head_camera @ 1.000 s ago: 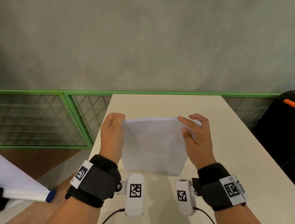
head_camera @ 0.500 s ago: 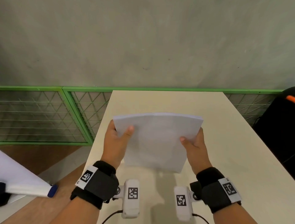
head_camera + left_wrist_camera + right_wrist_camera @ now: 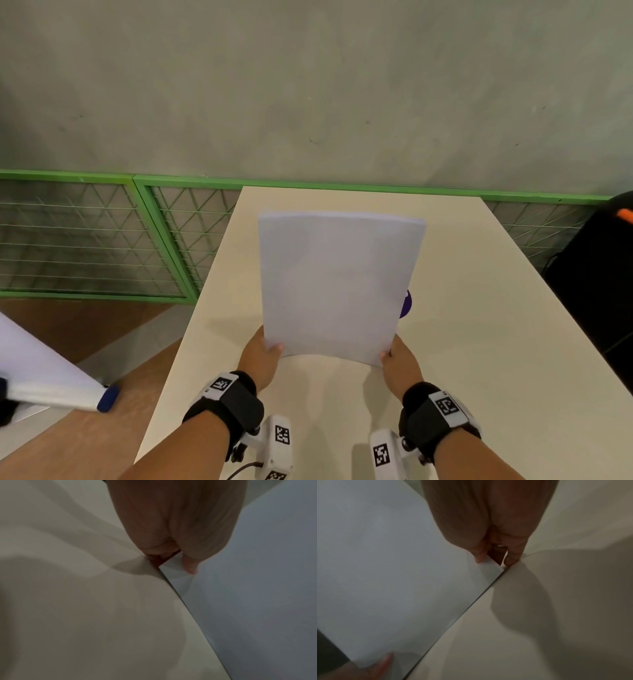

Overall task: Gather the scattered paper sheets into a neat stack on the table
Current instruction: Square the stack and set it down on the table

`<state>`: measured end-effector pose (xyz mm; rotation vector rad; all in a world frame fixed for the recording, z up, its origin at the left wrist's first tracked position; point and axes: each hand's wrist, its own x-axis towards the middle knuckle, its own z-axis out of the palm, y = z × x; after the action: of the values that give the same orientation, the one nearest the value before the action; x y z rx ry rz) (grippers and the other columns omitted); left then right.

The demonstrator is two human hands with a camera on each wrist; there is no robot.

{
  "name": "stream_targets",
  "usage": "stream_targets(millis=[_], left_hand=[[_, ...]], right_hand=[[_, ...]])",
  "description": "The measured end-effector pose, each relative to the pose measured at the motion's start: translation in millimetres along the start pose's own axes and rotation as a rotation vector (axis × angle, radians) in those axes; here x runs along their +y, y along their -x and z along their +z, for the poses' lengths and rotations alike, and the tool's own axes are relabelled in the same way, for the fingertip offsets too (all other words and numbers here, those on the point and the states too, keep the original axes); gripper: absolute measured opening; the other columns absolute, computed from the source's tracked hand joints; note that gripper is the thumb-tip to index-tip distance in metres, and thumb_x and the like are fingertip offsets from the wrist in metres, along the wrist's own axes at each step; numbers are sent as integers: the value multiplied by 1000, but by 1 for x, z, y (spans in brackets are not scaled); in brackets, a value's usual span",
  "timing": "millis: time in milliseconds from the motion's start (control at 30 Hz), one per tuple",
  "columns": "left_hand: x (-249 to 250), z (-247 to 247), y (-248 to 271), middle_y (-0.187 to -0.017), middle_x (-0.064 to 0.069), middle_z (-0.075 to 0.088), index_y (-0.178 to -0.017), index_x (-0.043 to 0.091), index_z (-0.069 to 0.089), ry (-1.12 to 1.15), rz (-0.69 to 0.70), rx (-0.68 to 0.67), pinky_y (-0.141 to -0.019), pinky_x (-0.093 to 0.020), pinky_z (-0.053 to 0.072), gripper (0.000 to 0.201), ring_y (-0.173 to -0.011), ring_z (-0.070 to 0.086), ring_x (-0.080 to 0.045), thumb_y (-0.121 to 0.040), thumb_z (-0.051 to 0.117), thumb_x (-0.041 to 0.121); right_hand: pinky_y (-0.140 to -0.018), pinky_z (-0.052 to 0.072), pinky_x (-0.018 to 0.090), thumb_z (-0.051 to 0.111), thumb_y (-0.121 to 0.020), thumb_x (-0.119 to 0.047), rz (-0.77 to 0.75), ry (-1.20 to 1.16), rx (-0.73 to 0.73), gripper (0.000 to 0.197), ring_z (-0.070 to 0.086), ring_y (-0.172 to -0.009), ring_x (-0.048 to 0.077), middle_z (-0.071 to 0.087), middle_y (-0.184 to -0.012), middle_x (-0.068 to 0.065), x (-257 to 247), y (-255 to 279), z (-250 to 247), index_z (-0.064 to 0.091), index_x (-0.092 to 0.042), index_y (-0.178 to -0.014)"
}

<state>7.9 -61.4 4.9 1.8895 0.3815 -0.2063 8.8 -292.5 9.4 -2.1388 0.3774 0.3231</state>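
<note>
From the head camera I see my left hand [image 3: 262, 356] and my right hand [image 3: 399, 359] each pinching a near corner of the paper stack [image 3: 337, 284], thumbs on top, at the centre of the frame. The stack is lifted and tilted over the beige table [image 3: 479, 342], its far edge toward the wall and its near edge bowed upward. A purple round object [image 3: 406, 303] peeks from behind the stack's right edge; most of it is hidden. At the lower left a white roll with a blue end cap [image 3: 108, 399] juts over the wooden floor [image 3: 85, 442]. Behind the table a green mesh fence [image 3: 102, 240] stands against a grey concrete wall [image 3: 308, 85]. A black object with an orange tab [image 3: 603, 274] sits at the right edge.

In the left wrist camera, the left hand [image 3: 176, 524] fills the top centre, thumb pressing the stack's corner [image 3: 173, 563]. The paper [image 3: 257, 588] covers the right half, the table [image 3: 68, 615] the left, crossed by soft shadows.

In the right wrist camera, the right hand [image 3: 488, 520] grips the other corner [image 3: 493, 566] at top centre. The paper [image 3: 385, 574] spreads across the left, the table [image 3: 556, 628] across the right, and the left hand's thumb [image 3: 383, 662] shows at the lower left on the sheet's far corner.
</note>
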Motion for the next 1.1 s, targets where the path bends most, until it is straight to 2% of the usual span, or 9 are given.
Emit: stream_targets(millis=[133, 233, 400, 500, 600, 766, 866, 1000, 1100], left_hand=[[7, 3, -7, -131, -13, 54, -135, 4, 42, -66, -11, -23, -100, -30, 36, 44, -126, 48, -30, -91, 45, 3], [23, 10, -10, -113, -6, 51, -125, 4, 44, -61, -86, -94, -77, -25, 48, 32, -114, 52, -30, -93, 41, 6], [32, 33, -16, -90, -14, 61, -77, 9, 48, -83, -303, -207, -38, -21, 42, 16, -86, 64, -36, -92, 41, 7], [31, 46, -9, -109, -18, 58, -108, 2, 47, -48, -346, -182, -25, -14, 33, 17, -68, 57, -29, -93, 39, 5], [30, 56, -3, -132, -20, 50, -142, 15, 24, -7, -327, -153, -25, -13, 33, 51, -61, 50, -22, -93, 35, 5], [35, 70, 6, -135, -15, 49, -144, 23, 26, 57, -281, -149, -31, -15, 44, 56, -65, 50, -21, -92, 31, 3], [40, 75, 13, -140, -15, 47, -145, 25, 24, 77, -299, -141, -56, -29, 59, 58, -90, 59, -34, -93, 32, 2], [43, 80, 12, -141, -17, 45, -145, 27, 22, 86, -316, -155, -49, -27, 57, 58, -95, 63, -38, -93, 32, 3], [42, 82, 5, -141, -17, 45, -146, 26, 20, 45, -307, -174, -36, -18, 50, 59, -82, 62, -30, -94, 33, 4]], right_hand=[[-81, 34, 25, 35, -92, 0, 25, 0, 49, 29, 51, -110, 32, 54, -105, 12, 4, -8, -3, 49, -1, -118], [-67, 32, 25, 33, -92, 2, 65, -38, 105, 19, 47, -89, 25, 48, -81, 6, 5, -13, -10, 46, -7, -81], [-93, 45, 33, 34, -93, 0, 308, -126, 53, 38, 55, -87, 24, 49, -133, 20, 15, -13, -18, 43, 1, -130], [-108, 28, 29, 30, -99, -10, 262, 268, -10, 35, 51, -95, 33, 51, -135, 14, 17, -7, -22, 49, -2, -127], [-94, 44, 34, 39, -92, -1, 297, -113, 76, 39, 53, -83, 19, 53, -127, 16, 26, -17, -28, 42, -2, -131], [-92, 45, 34, 33, -88, 7, 257, -128, 148, 46, 55, -102, 32, 57, -124, 21, 30, -27, -42, 41, -2, -133], [-95, 48, 39, 37, -88, 5, 281, -118, 92, 51, 52, -117, 36, 51, -134, 18, 28, -29, -53, 38, -6, -138], [-66, 50, 24, 28, -96, -14, 274, -231, -4, 48, 55, -99, 18, 34, -148, 11, 21, -25, -66, 25, -15, -145], [-100, 43, 24, 25, -92, -48, 339, -63, 2, 64, 48, -118, 17, 30, -150, 9, 16, -24, -69, 32, -5, -141]])
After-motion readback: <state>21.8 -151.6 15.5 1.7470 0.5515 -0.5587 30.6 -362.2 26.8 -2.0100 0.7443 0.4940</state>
